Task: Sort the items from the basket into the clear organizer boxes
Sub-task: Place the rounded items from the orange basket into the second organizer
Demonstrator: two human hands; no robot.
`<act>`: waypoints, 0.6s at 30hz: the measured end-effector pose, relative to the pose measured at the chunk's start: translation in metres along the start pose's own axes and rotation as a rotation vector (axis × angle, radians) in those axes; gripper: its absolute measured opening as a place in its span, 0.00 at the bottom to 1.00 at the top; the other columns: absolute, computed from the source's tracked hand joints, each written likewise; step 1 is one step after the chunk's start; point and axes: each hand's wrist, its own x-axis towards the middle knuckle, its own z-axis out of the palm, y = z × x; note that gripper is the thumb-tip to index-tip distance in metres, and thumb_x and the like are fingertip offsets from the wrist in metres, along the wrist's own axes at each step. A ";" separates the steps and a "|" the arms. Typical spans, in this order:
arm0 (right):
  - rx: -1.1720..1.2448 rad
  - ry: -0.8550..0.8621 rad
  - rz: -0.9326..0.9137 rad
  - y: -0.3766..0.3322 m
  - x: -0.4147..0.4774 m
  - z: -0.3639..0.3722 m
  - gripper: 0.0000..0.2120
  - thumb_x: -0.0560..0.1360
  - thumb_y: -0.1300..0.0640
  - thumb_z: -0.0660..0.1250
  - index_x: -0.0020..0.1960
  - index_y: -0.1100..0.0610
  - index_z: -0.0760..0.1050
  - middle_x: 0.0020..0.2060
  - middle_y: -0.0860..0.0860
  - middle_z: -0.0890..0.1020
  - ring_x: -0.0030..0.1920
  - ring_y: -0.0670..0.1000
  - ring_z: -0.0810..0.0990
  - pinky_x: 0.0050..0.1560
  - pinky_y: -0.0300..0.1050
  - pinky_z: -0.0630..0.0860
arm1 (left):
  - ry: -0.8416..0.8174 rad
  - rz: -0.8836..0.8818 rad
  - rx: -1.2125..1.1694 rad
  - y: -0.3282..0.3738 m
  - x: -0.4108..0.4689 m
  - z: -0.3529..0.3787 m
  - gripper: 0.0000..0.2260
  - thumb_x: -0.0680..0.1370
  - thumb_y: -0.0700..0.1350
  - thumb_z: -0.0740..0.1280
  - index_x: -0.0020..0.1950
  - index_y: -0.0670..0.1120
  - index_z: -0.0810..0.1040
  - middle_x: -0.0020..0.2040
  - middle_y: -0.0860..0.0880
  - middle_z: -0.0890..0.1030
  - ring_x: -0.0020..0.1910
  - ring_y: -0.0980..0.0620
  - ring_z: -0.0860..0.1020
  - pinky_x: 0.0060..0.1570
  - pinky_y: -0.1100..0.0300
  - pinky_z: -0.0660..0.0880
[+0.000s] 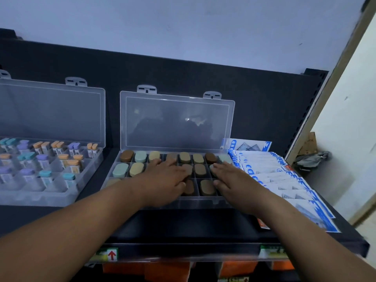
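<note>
A clear organizer box (pixel 200 202) stands open on the black shelf, its lid (pixel 177 123) leaning back against the dark panel. Its compartments hold oval capped items in brown (pixel 127 155), pale green (pixel 140 156) and tan (pixel 136 168). My left hand (pixel 166 178) lies flat over the middle compartments, fingers straight and spread. My right hand (pixel 230 180) lies flat over the right compartments, fingers straight. Neither hand holds anything that I can see. No basket is in view.
A second open clear organizer (pixel 67 197) at the left holds small bottles with orange, purple and teal caps (pixel 65 157). Blue and white packets (pixel 284 180) lie in a row to the right of the box. The shelf's front edge (pixel 183 248) is below my arms.
</note>
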 end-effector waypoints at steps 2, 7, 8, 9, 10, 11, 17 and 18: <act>-0.004 -0.008 0.014 0.002 -0.002 0.000 0.24 0.83 0.52 0.53 0.78 0.54 0.55 0.78 0.49 0.55 0.78 0.49 0.49 0.74 0.40 0.45 | 0.025 -0.008 0.019 0.002 0.001 0.003 0.21 0.82 0.52 0.49 0.73 0.48 0.66 0.73 0.52 0.65 0.73 0.51 0.56 0.72 0.49 0.47; -0.050 -0.031 0.083 0.004 -0.002 0.001 0.23 0.83 0.50 0.52 0.75 0.56 0.60 0.76 0.52 0.59 0.77 0.52 0.52 0.74 0.44 0.50 | 0.029 -0.002 0.045 0.005 -0.001 0.003 0.23 0.82 0.55 0.48 0.75 0.49 0.63 0.75 0.51 0.61 0.74 0.50 0.55 0.71 0.50 0.49; -0.065 -0.024 0.084 0.004 -0.002 0.004 0.22 0.82 0.49 0.52 0.74 0.56 0.62 0.75 0.52 0.62 0.76 0.52 0.53 0.74 0.46 0.52 | 0.025 -0.001 0.047 0.006 -0.001 0.003 0.23 0.82 0.55 0.48 0.75 0.49 0.62 0.75 0.51 0.61 0.74 0.50 0.55 0.71 0.50 0.49; -0.069 -0.018 0.088 0.004 -0.002 0.007 0.22 0.82 0.47 0.52 0.73 0.56 0.62 0.74 0.51 0.63 0.76 0.53 0.53 0.75 0.48 0.53 | 0.021 -0.001 0.048 0.006 -0.001 0.002 0.23 0.82 0.55 0.48 0.75 0.49 0.62 0.76 0.51 0.60 0.74 0.50 0.55 0.72 0.50 0.49; -0.074 -0.015 0.095 0.003 -0.002 0.009 0.23 0.82 0.46 0.50 0.73 0.55 0.63 0.74 0.50 0.63 0.77 0.53 0.52 0.75 0.50 0.53 | 0.018 -0.001 0.048 0.006 -0.001 0.002 0.23 0.82 0.55 0.48 0.76 0.49 0.61 0.76 0.51 0.60 0.74 0.50 0.55 0.72 0.50 0.48; -0.087 -0.006 0.096 0.003 -0.002 0.012 0.25 0.81 0.43 0.48 0.72 0.55 0.63 0.73 0.50 0.64 0.77 0.54 0.53 0.74 0.51 0.53 | 0.017 -0.001 0.046 0.006 -0.001 0.001 0.23 0.82 0.55 0.48 0.76 0.49 0.61 0.76 0.51 0.59 0.74 0.50 0.54 0.72 0.50 0.48; -0.115 0.069 0.109 0.001 0.005 0.020 0.34 0.73 0.37 0.40 0.66 0.54 0.69 0.68 0.51 0.68 0.71 0.54 0.61 0.71 0.52 0.59 | 0.007 -0.007 0.032 0.007 -0.002 0.000 0.23 0.82 0.55 0.48 0.76 0.50 0.60 0.77 0.52 0.58 0.75 0.51 0.53 0.72 0.51 0.48; -0.119 0.071 0.106 0.000 0.004 0.019 0.31 0.75 0.38 0.42 0.65 0.54 0.69 0.68 0.51 0.68 0.70 0.54 0.62 0.71 0.51 0.59 | 0.011 -0.007 0.023 0.006 -0.002 0.000 0.23 0.82 0.55 0.48 0.77 0.50 0.59 0.77 0.52 0.57 0.75 0.51 0.52 0.72 0.51 0.47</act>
